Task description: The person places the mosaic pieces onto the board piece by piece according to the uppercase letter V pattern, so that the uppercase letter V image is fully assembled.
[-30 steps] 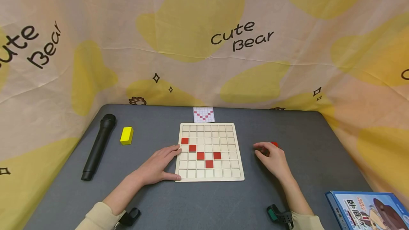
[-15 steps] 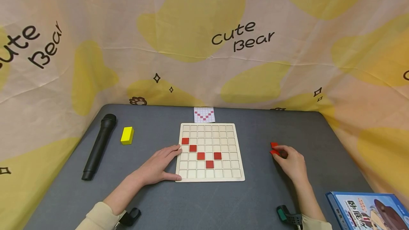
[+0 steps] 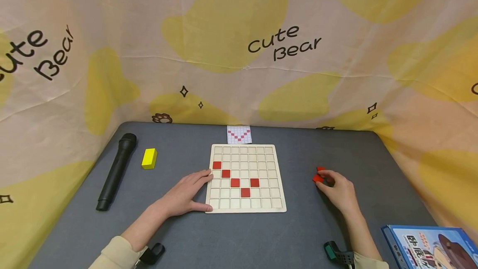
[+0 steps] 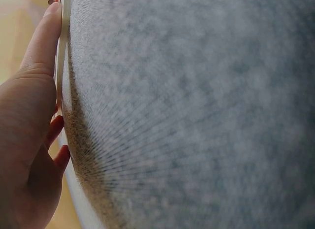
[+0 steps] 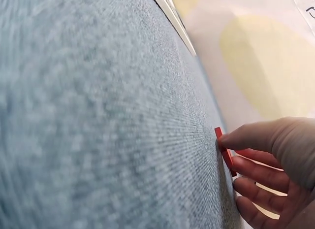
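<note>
My left hand [image 3: 183, 194] rests at the left edge of a pale gridded board [image 3: 282, 202], fingers extended, with the thumb near its lower left corner. Several red square tiles lie in the grid, four of them along a descending diagonal. To the right of the board, my right hand [image 3: 340, 193] pinches a red square tile [image 3: 318, 178] between thumb and fingers, close over the table. Just beyond it lies another red tile [image 3: 320, 168], partly covered. The right wrist view shows the thumb [image 5: 251, 135] against the red edge.
A small card [image 3: 239, 135] with a pink V pattern on a grid lies behind the board. On the left are a black microphone [image 3: 117, 171] and a yellow block [image 3: 149, 159]. A blue illustrated box [image 3: 429, 246] sits at the front right. Patterned cloth [image 3: 224, 53] hangs behind the grey table.
My right hand has moved right, away from the board's side, to the red tiles and now pinches one, shifting it slightly left. The left hand stays at the board's edge.
</note>
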Demonstrator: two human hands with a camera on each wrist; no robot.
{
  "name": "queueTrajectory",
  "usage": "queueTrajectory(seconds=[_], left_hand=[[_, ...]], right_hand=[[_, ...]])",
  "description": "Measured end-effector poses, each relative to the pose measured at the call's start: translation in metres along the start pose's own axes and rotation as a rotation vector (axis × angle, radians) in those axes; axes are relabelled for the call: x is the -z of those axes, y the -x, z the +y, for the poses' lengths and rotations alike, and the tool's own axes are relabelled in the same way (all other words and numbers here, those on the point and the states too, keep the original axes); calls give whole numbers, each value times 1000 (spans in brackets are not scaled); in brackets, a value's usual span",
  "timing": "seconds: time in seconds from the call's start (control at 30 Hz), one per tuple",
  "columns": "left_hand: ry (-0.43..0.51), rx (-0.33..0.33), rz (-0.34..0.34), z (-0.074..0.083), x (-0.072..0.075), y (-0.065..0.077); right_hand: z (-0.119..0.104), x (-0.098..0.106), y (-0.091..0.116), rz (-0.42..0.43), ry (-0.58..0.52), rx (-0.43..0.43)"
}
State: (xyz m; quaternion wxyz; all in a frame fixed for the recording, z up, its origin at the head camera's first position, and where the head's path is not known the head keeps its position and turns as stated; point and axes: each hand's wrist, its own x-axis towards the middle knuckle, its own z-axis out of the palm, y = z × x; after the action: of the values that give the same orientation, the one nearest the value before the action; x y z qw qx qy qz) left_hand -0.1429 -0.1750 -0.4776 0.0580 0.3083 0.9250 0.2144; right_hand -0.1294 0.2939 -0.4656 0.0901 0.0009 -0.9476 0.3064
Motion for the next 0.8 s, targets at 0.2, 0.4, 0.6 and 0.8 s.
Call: queueTrajectory(seconds=[0.2, 0.4, 0.6, 0.8], left_hand=[[0, -7, 5, -1, 0, 0], [5, -10, 2, -1, -1, 0], [5, -8, 0, -1, 0, 0], [8, -8, 0, -2, -1, 0]], right_hand=[[0, 0, 1, 12, 10, -4], [-2, -3, 0, 37, 2, 32], [-10, -12, -4, 26, -43, 54], [-21, -25, -10, 13, -71, 69]])
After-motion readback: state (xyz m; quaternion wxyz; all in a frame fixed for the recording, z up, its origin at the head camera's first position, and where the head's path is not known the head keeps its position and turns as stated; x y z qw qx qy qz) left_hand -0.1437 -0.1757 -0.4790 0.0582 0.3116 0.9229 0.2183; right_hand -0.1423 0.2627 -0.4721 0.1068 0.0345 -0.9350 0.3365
